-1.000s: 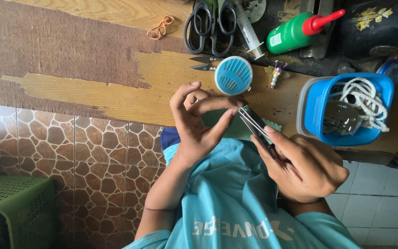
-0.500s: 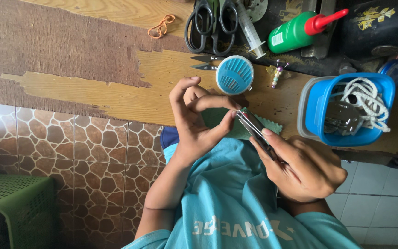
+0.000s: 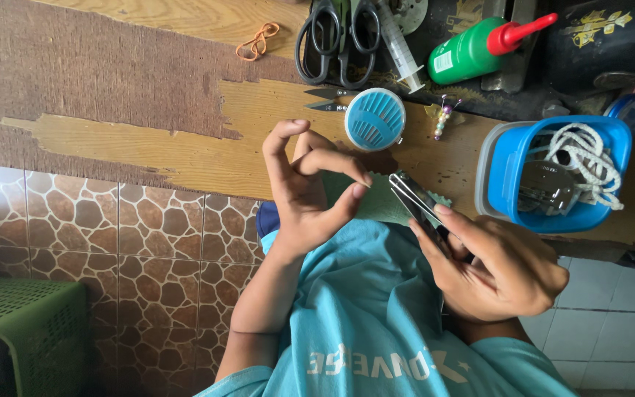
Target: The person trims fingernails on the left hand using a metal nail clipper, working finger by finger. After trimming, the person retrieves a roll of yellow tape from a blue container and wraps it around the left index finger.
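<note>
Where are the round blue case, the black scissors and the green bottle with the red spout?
Round blue case [image 3: 375,119], head view, centre of its ribbed lid.
Black scissors [image 3: 338,40], head view, where the two handle loops meet.
Green bottle [image 3: 468,55], head view, middle of its green body.

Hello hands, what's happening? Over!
Left hand pinching green fabric. Right hand holding pinking shears at its edge. Round blue case close behind, nothing blocking.
</note>
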